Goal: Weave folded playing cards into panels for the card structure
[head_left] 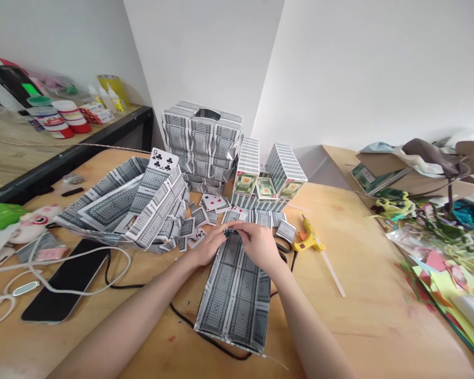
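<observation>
A long open-topped box made of playing cards [231, 295] lies on the table before me, its grey patterned card backs showing. At its far end, my left hand [211, 245] curls its fingers over the left part of the rim. My right hand [258, 245] grips the same far edge from the right, fingertips close to the left ones. Just beyond the hands are loose playing cards [213, 202], some face up. To the right of my right hand rests a yellow hot glue gun [310, 237] with a clear glue stick in its back.
Behind stand a larger card-built box [201, 139] and stacked card decks [286, 168]. Left are a card-built tray [106, 202], a black phone [65, 289] and white cables. A black cord runs under the long box. Craft scraps [438, 231] cover the right side.
</observation>
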`<state>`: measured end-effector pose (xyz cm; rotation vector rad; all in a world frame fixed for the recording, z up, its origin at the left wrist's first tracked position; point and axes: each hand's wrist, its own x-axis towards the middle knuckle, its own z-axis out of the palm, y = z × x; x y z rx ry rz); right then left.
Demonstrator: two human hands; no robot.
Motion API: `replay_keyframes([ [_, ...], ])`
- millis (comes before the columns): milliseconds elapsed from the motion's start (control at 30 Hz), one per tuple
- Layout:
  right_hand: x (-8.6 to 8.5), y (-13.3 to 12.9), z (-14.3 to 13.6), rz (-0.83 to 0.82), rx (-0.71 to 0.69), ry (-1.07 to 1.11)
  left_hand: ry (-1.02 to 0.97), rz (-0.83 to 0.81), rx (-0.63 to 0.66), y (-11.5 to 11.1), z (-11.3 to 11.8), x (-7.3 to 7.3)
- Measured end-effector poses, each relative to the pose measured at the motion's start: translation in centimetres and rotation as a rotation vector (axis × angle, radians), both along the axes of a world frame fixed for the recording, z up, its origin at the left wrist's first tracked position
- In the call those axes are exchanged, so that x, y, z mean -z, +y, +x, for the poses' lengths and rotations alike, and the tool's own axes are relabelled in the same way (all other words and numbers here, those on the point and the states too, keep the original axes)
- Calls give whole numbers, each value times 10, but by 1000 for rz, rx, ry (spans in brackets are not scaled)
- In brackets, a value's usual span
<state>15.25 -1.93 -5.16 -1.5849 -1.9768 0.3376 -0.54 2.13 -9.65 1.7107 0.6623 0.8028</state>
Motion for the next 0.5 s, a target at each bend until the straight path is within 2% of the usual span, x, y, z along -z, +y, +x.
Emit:
replay_keyframes([
  [267, 9, 4, -2, 21, -34, 133, 80, 119, -11, 1, 3, 1],
  [500, 6, 2, -7, 20, 15, 159, 122, 133, -133, -1, 6, 2],
])
